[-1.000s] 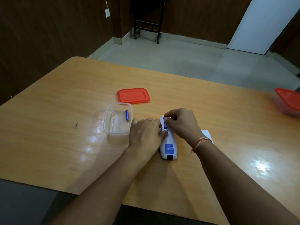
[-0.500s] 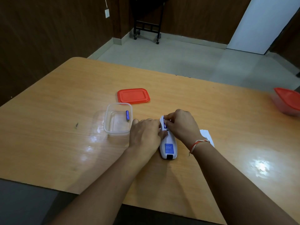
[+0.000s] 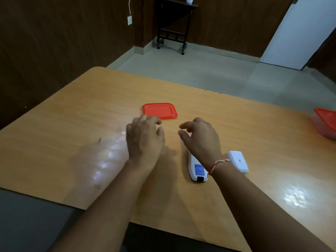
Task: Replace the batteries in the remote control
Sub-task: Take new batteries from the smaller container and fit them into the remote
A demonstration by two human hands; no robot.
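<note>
Head view is the only one I have, so everything rests on it. My left hand (image 3: 145, 139) hovers with fingers loosely curled and spread, holding nothing that I can see, just short of the red lid (image 3: 159, 110), which lies flat toward the far middle of the tabletop (image 3: 72, 115). My right hand (image 3: 200, 138) hangs with thumb and forefinger parted, pinching nothing, directly over the far end of the remote control (image 3: 197, 169). The remote lies back-side up, roughly at the centre of the tabletop, its long axis running toward the near edge; the hand hides its battery bay, so I cannot tell whether cells sit inside. A white cover piece (image 3: 238, 160) lies just beside the remote, on its right, partly behind my wrist. A red-lidded container (image 3: 325, 124) sits at the right edge.

I judge the step in hand to be fetching the next cell or the cover. To do it well, I would steady the remote with one hand, check polarity marks before seating anything, and slide the cover along its rails rather than pressing it down flat.
</note>
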